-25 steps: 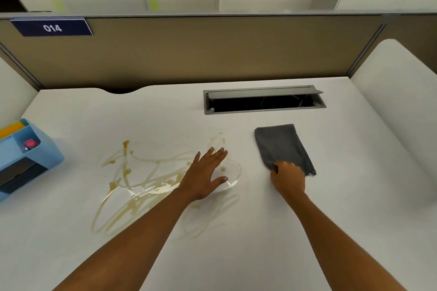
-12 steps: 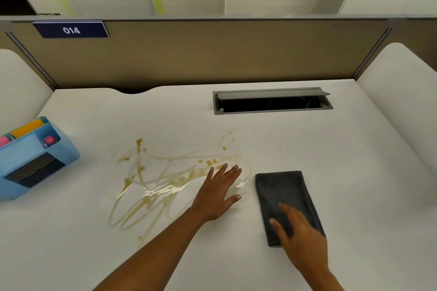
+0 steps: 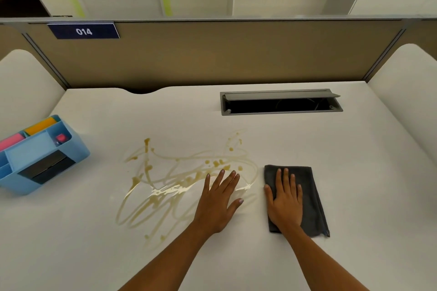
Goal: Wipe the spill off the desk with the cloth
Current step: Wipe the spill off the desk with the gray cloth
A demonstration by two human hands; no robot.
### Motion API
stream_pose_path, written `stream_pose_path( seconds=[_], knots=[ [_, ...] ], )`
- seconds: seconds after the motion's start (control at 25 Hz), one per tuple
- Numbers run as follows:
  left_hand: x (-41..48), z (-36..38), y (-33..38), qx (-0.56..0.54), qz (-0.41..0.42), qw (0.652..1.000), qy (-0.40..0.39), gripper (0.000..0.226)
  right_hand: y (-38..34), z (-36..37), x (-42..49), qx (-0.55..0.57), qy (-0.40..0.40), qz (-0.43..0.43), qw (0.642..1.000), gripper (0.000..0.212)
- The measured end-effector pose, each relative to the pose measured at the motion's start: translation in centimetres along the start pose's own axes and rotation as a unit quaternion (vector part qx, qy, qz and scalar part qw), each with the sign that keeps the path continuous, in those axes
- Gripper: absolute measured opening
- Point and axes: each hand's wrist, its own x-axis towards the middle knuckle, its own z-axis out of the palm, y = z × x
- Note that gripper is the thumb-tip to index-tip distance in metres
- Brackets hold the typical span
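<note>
A brownish spill [image 3: 165, 184] spreads in loops and drops over the middle of the white desk [image 3: 366, 172]. A dark grey folded cloth [image 3: 309, 191] lies flat just right of the spill. My right hand [image 3: 285, 201] rests palm down on the cloth, fingers spread and pointing away from me, pressing it to the desk. Lying flat on the desk, my left hand [image 3: 220, 201] has its fingers apart and sits on the right edge of the spill, holding nothing.
A light blue desk organiser [image 3: 40, 156] with coloured items stands at the left edge. An open grey cable tray [image 3: 279, 103] is set into the desk at the back. A beige partition with a "014" label [image 3: 84, 30] closes the far side.
My right hand dragged the cloth toward me and then spread flat on top of it, nearer the spill. My left hand stayed flat by the spill's right edge.
</note>
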Motion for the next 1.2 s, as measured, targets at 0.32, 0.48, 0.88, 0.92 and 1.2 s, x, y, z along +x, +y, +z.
stream_pose_path(
  seconds=[0.32, 0.48, 0.88, 0.92, 1.2],
  knots=[
    [-0.7, -0.1, -0.3, -0.01, -0.032, 0.999, -0.003, 0.063, -1.9, 1.1, 0.8, 0.042, -0.038, -0.074, 0.996, 0.051],
    [-0.7, -0.3, -0.5, -0.013, -0.051, 0.999, -0.01, 0.062, -0.3, 0.8, -0.3, 0.074, -0.046, -0.11, 0.99, 0.053],
    [0.7, -0.1, -0.3, -0.006, -0.02, 1.0, -0.012, 0.057, -0.5, 1.2, 2.4, 0.076, -0.019, -0.081, 0.994, 0.048],
    [0.9, -0.1, -0.2, -0.008, -0.018, 1.0, -0.006, 0.057, -0.7, 1.2, 3.0, 0.09, -0.013, -0.08, 0.993, 0.047],
    [1.5, -0.9, -0.7, -0.006, -0.063, 0.998, 0.029, 0.062, -7.4, 1.8, 4.6, 0.162, -0.057, -0.16, 0.972, 0.042]
  ],
)
